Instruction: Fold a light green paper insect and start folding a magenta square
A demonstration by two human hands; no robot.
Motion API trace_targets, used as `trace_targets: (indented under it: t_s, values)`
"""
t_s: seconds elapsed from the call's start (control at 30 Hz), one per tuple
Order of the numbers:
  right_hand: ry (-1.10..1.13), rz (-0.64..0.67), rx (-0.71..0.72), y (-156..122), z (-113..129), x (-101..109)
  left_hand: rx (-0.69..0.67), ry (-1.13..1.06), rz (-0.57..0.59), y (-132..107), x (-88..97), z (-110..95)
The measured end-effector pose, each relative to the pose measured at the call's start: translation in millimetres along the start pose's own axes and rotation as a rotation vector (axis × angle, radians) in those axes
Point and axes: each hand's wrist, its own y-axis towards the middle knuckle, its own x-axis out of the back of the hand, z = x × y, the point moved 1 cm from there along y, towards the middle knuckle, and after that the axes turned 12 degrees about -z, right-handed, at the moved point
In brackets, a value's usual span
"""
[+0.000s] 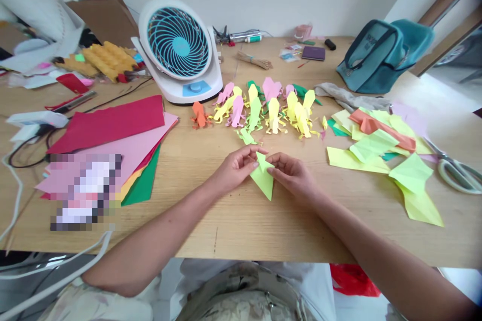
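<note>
A light-green folded paper piece, pointed at its lower end, lies on the wooden table between my two hands. My left hand pinches its upper left edge with curled fingers. My right hand pinches its right edge, fingers closed on the paper. Just beyond them stands a cluster of several finished folded paper figures in yellow, green, pink and orange.
A stack of coloured paper sheets lies at left. Folded and cut paper scraps and scissors lie at right. A white-and-teal desk fan stands behind; a teal bag sits at back right. Cables trail along the left edge.
</note>
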Motion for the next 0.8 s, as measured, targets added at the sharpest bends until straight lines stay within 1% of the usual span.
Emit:
trace_targets:
  t_s: [0.1,0.3,0.4,0.53,0.67,0.8]
  values:
    - [-0.008,-0.016,0.009,0,-1,-1,-0.039,0.039,-0.003,-1,-0.7,-2]
    - [-0.027,-0.026,0.040,-5,1,-1,-0.147,0.212,-0.115,-9,-8.2,-2]
    - [-0.004,0.011,0.041,-8,2,3,-0.212,0.234,-0.137,-16,-12.6,-3]
    - [0.051,0.095,0.013,-10,1,9,-0.298,0.225,-0.132,-22,-15.6,-5]
    - [0.025,0.139,-0.028,-10,-1,11,-0.287,0.172,-0.158,-21,-15.5,-4]
    - [0.010,0.130,-0.043,-10,-1,10,-0.274,0.123,-0.178,-19,-15.6,-3]
